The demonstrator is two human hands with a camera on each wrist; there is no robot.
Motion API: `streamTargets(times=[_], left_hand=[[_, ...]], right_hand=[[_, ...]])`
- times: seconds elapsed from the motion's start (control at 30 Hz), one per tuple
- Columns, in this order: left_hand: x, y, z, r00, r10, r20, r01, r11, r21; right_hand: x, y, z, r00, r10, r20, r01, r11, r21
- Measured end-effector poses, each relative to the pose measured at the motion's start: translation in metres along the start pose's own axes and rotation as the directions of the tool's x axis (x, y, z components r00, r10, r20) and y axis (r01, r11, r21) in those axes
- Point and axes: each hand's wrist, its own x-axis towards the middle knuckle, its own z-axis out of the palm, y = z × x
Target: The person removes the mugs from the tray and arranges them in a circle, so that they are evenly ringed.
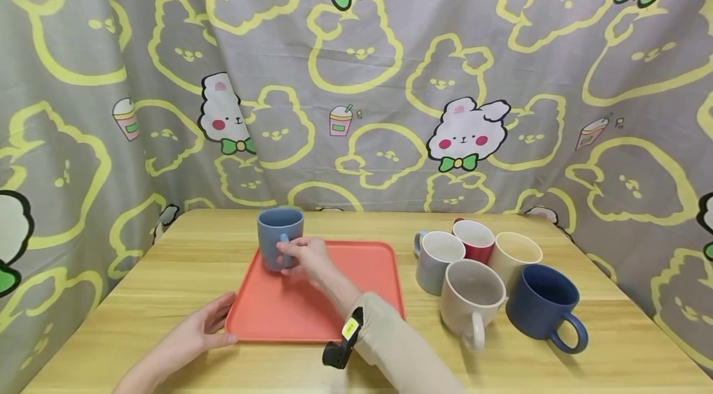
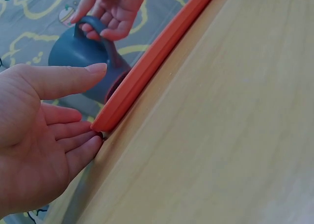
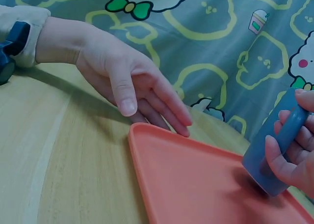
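Note:
A blue-grey mug (image 1: 273, 239) is at the far left corner of the coral-red tray (image 1: 356, 282). My right hand (image 1: 312, 261) grips it by the handle, which faces right; the same mug (image 2: 81, 62) shows beyond the tray's edge in the left wrist view. Whether its base touches the tray, I cannot tell. At the tray's near left corner is my left hand (image 1: 203, 326), fingers fairly straight, thumb apart from them. In the right wrist view, the fingers (image 3: 169, 103) of that left hand lie against the tray's corner.
Several mugs stand grouped on the wooden table to the right of the tray: a light grey-blue one (image 1: 431, 270), a red one (image 1: 480, 248), a cream one (image 1: 504, 264), a beige one (image 1: 462, 313) and a navy one (image 1: 529, 313). A patterned curtain (image 1: 379, 72) hangs behind the table.

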Motion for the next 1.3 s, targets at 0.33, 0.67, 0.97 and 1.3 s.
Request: streamTargets(times=[0.33, 0.67, 0.97, 1.3], left_hand=[[0.000, 0.002, -0.003, 1.000, -0.014, 0.011, 0.014, 1.000, -0.010], [-0.001, -0.001, -0.002, 1.000, 0.017, -0.009, -0.017, 0.999, 0.038], [-0.001, -0.001, -0.003, 0.998, 0.059, -0.028, -0.057, 0.996, 0.064], [0.000, -0.001, -0.001, 0.999, 0.051, -0.004, -0.050, 0.998, 0.045]], right_hand=[[-0.009, -0.031, -0.014, 0.999, -0.016, 0.034, 0.017, 1.000, -0.021], [-0.031, -0.079, -0.042, 0.987, -0.144, 0.066, 0.145, 0.989, -0.001], [-0.061, -0.124, -0.080, 0.970, -0.224, 0.090, 0.228, 0.973, -0.029], [-0.108, -0.144, -0.140, 0.956, -0.257, 0.142, 0.263, 0.964, -0.025]])
